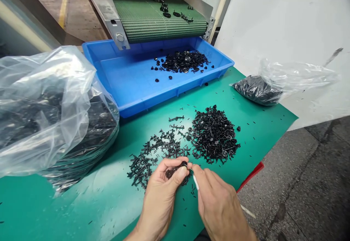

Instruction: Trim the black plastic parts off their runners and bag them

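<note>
My left hand [164, 190] is closed around several small black plastic parts [171, 171], with a round one pinched between thumb and forefinger. Close against it on the right, my right hand [216, 197] is closed on a thin tool with a white handle [195, 182]; its tip meets the black part at my left fingertips. Beyond my hands lies a large pile of black parts [214, 135] on the green table [115, 201]. Left of that pile, small black branched pieces [140, 168] are spread out.
A blue tray [136, 100] holding black parts sits under the end of a green conveyor belt [164, 29]. A big clear bag [79, 135] of black pieces stands at the left, a smaller filled bag [258, 89] at the right. Something red [250, 177] shows beyond the table's right edge.
</note>
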### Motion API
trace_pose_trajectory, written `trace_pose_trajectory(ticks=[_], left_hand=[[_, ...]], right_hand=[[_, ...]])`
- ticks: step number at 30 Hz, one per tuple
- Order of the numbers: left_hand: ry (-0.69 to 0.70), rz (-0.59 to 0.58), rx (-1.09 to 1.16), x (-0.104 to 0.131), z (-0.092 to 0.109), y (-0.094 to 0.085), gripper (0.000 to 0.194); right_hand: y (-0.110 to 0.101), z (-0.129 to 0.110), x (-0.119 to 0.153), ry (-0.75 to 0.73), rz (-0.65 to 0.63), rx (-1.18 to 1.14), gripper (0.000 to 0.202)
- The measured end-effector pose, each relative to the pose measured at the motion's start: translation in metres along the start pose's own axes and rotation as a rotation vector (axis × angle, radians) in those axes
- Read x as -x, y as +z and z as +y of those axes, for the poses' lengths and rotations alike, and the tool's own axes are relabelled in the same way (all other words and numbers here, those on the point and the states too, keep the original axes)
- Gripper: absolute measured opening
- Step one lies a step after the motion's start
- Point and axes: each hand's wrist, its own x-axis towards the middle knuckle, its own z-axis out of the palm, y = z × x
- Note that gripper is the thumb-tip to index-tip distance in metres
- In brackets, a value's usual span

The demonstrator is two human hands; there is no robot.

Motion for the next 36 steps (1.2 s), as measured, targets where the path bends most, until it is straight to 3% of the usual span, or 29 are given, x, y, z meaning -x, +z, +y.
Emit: trace_pose_trajectory(ticks=[14,20,23,27,32,36], left_hand=[[0.121,0.011,-0.181,-0.001,-0.006,-0.002,0.01],[0.068,-0.009,-0.183,-0.003,-0.002,-0.001,0.01],[0.036,-0.014,-0.134,-0.002,-0.002,-0.001,0.012],[0.057,-0.068,-0.004,0.0,-0.002,-0.002,0.009],[0.043,-0.125,0.1,0.001,-0.001,-0.003,0.007],[0.037,-0.094,0.111,0.0,0.002,-0.002,0.01]], right_hand=[[0.003,-0.003,-0.005,0.046,0.019,-0.006,0.033],[-0.005,0.021,-0.015,0.224,-0.34,-0.439,0.024],[-0.007,0.03,-0.028,0.276,-0.312,-0.498,0.025],[-0.002,0.023,-0.062,0.162,-0.216,-0.375,0.023],[0.01,0.006,-0.106,0.118,-0.317,-0.174,0.02],[0.011,0.01,-0.112,0.11,-0.333,-0.203,0.023]])
